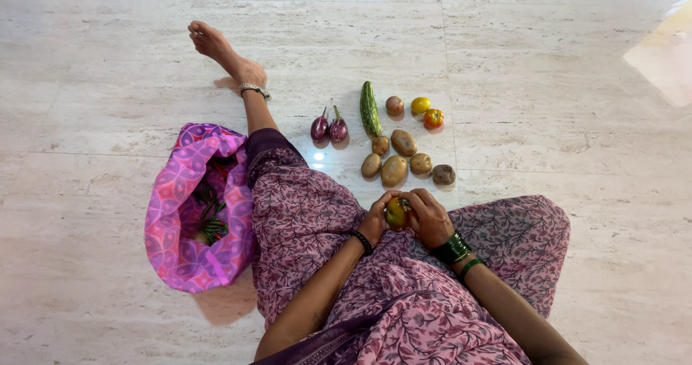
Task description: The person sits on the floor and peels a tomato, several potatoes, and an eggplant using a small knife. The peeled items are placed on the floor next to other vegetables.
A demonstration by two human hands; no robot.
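Your fingers [422,205] of both hands close around a yellow-green tomato [396,212] over your lap: left hand [376,219], right hand [431,219]. You seem to be inspecting it; placing it calls for space beside the tomatoes [427,112], past the potatoes [404,159].

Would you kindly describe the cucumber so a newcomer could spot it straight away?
Start at the cluster of vegetables on the pale marble floor, in front of the seated person's knees. At its left edge, right of the two purple aubergines, lies the cucumber. It is the only long, green, striped thing; its neighbours are round potatoes and tomatoes.
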